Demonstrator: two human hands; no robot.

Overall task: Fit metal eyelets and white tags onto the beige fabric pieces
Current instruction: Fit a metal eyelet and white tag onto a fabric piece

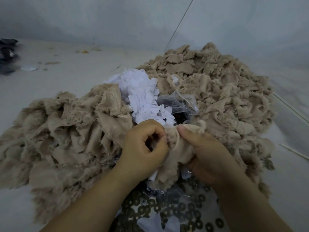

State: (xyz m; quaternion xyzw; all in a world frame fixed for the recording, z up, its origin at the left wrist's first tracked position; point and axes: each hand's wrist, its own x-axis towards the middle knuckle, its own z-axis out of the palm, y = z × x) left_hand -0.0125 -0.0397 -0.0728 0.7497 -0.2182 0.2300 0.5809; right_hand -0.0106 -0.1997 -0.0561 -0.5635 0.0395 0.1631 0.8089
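A pale grey floor (70,76) spreads beneath everything, meeting a grey wall at the far side. On it, to my right and stretching away from me, lies the biggest heap of beige fabric pieces (217,91), frayed at the edges. A second, lower heap of the same beige pieces (63,134) sits to my left. Between the two heaps is a mound of white tags (142,92), and just right of it a crumpled clear plastic bag (180,101) with something dark inside. Nearest to me, under my forearms, dark metal eyelets (182,210) shaped like small rings lie scattered over more clear plastic. At the far left edge is a blurred dark bundle (7,54) I cannot identify.

My right hand (212,154) grips one beige fabric piece (177,144), bunched up, thumb pressed on top. My left hand (145,146) is curled beside it, its fingers (160,131) pinching at the fabric's edge; whatever small part they may hold is hidden.
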